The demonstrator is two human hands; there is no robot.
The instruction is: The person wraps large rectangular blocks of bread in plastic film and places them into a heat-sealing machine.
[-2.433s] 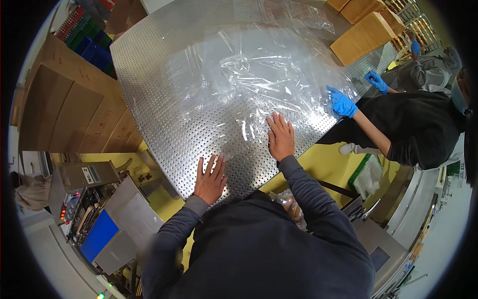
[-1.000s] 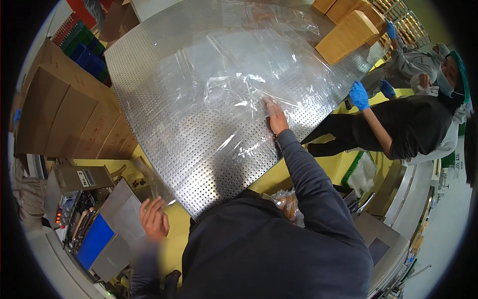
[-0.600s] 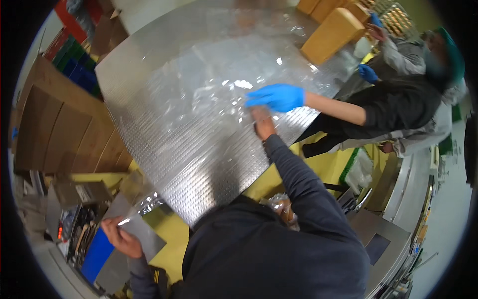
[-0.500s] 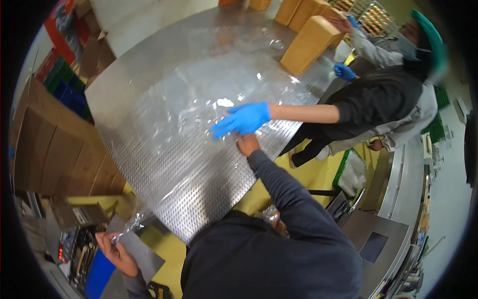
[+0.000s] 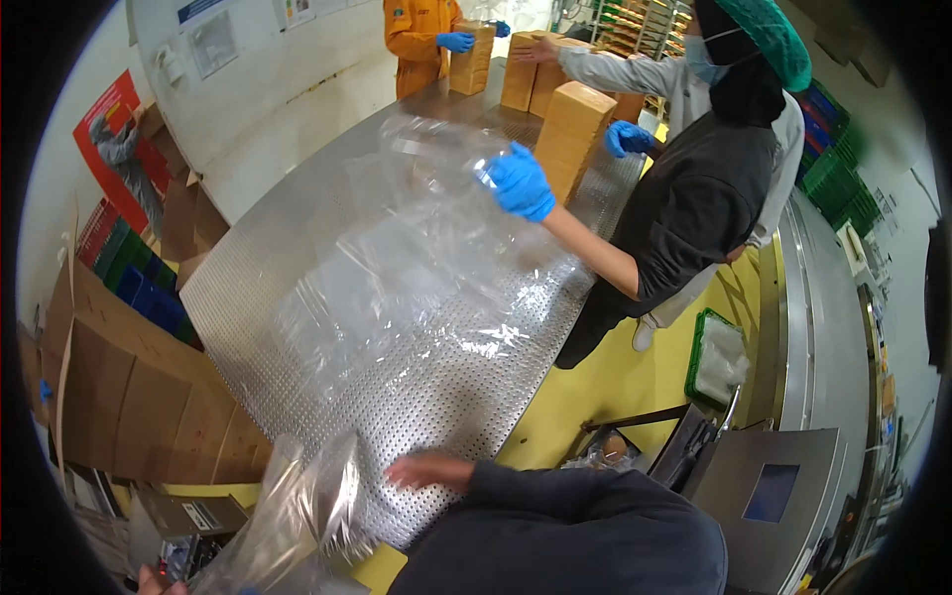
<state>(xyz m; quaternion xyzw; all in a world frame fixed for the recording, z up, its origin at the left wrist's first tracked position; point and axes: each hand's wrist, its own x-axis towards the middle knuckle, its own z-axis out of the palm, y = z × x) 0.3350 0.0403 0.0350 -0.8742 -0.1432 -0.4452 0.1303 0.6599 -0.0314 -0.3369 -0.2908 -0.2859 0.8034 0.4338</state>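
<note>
A clear plastic bag hangs loosely past the table's near left corner, reaching down toward my left hand. That hand is mostly cut off by the lower edge, its visible fingers closed at the plastic. Above the near end of the dimpled metal table is my right hand, open, fingers stretched toward the bag and slightly blurred. Farther up, more clear plastic spreads across the table. A co-worker's blue-gloved hand lifts part of this other plastic.
Brown block-shaped packages stand at the table's far end, where a person in orange holds one. The co-worker in black is at the right side. Large cardboard boxes line the left; a green crate sits on the yellow floor.
My right hand has drawn back toward me from beside the co-worker's glove. My left hand has moved down and left with the bag. The co-worker's glove has risen, lifting plastic.
</note>
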